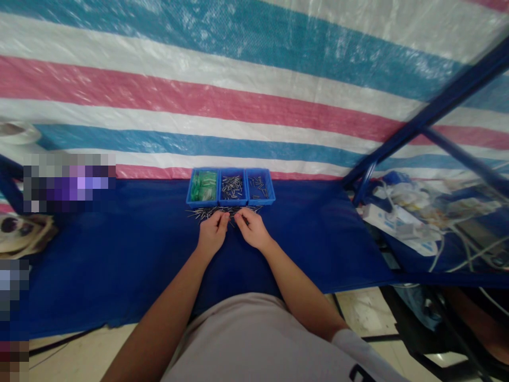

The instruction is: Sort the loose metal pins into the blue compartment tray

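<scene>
My left hand point(213, 229) and my right hand point(250, 227) are close together over the blue table, thumbs and fingers pinched. What each pinch holds is too small to make out. Just beyond them lies a loose pile of thin dark metal pieces point(204, 213), partly covered by my hands. Three joined blue bins stand behind the pile. The left bin holds green and clear packets point(204, 184), the middle bin many small metal pieces point(232, 187), and the right bin fewer metal pieces point(258, 187).
A striped plastic sheet point(238, 101) hangs behind the blue table point(318, 239). Blue metal bars point(429, 106) rise at the right, beside a surface cluttered with papers, bags and cables point(413, 228). At the left edge are a tan bag point(27, 239) and blurred-out items.
</scene>
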Demonstrator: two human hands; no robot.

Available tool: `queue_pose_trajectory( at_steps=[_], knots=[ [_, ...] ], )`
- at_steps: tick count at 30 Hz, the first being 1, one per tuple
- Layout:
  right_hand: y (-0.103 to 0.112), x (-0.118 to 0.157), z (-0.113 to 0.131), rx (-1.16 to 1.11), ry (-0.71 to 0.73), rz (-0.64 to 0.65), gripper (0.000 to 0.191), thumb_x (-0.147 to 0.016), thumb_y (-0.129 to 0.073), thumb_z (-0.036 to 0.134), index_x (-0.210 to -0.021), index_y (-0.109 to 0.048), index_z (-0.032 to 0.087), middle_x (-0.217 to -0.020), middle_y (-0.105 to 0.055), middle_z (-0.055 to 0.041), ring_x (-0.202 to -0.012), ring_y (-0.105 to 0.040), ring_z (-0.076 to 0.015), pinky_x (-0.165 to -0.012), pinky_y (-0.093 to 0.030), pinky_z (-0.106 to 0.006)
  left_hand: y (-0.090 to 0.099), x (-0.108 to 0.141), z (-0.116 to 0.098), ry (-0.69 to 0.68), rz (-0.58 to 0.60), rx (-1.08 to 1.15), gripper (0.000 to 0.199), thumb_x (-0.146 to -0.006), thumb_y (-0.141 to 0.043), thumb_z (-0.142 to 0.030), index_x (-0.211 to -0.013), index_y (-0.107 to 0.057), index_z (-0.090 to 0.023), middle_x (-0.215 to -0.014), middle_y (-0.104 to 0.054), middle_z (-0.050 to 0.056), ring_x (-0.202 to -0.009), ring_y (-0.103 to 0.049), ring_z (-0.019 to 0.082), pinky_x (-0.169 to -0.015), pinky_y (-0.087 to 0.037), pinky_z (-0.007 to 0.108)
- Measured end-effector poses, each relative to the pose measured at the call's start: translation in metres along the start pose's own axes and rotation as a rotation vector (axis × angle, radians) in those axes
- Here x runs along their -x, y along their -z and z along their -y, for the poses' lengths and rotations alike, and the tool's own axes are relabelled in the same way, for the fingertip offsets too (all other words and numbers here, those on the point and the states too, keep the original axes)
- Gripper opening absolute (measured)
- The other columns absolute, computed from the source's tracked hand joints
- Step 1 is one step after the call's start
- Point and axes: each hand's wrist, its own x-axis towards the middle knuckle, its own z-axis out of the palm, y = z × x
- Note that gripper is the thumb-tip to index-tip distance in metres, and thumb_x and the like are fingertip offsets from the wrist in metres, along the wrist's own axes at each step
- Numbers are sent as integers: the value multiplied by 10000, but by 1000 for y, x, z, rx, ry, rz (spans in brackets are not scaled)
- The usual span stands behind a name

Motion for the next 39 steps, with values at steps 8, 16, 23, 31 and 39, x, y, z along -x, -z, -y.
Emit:
queue_pose_trajectory(
  at_steps=[8, 16, 23, 31, 39],
  knots=[
    [-1, -1, -4, -36, -52, -32, 437, -980, -314, 420, -767, -541, 114, -748, -537, -20, -735, -471, -43, -729, -351, -152, -2, 0, 0, -15, -17, 87, 235, -880, -522, -382, -986, -615, -194, -571, -544, -54, -488, -501, 86, -515, -394, 201],
    [0, -1, -3, -8, -39, -20, 434, -980, -317, 402, -758, -556, 116, -748, -554, -23, -734, -483, -48, -739, -357, -160, -1, 0, 0, -62, -46, 79, 211, -892, -512, -354, -994, -617, -201, -649, -587, -38, -540, -539, 85, -550, -414, 197],
    [-2, -1, -4, -11, -34, -61, 363, -963, -374, 389, -932, -622, 126, -886, -614, -44, -813, -537, -57, -759, -404, -160, 1, -1, 0, -49, 24, 9, 292, -922, -439, -399, -790, -587, -184, -568, -528, -48, -515, -500, 88, -556, -387, 205],
    [-4, 0, -3, 95, 114, -71, 269, -936, -464, 338, -952, -656, 150, -939, -622, -54, -909, -554, -78, -881, -434, -207, 1, -1, -1, -45, 12, -15, 319, -912, -448, -398, -734, -593, -177, -570, -543, -30, -527, -498, 94, -549, -379, 213],
    [-3, -3, -6, 110, 99, -211, 237, -904, -529, 345, -921, -702, 183, -896, -618, -45, -881, -539, -84, -867, -443, -232, -1, 1, 0, -24, 1, 64, 250, -897, -478, -393, -936, -619, -191, -622, -561, -35, -526, -506, 92, -532, -397, 207]
  ],
)
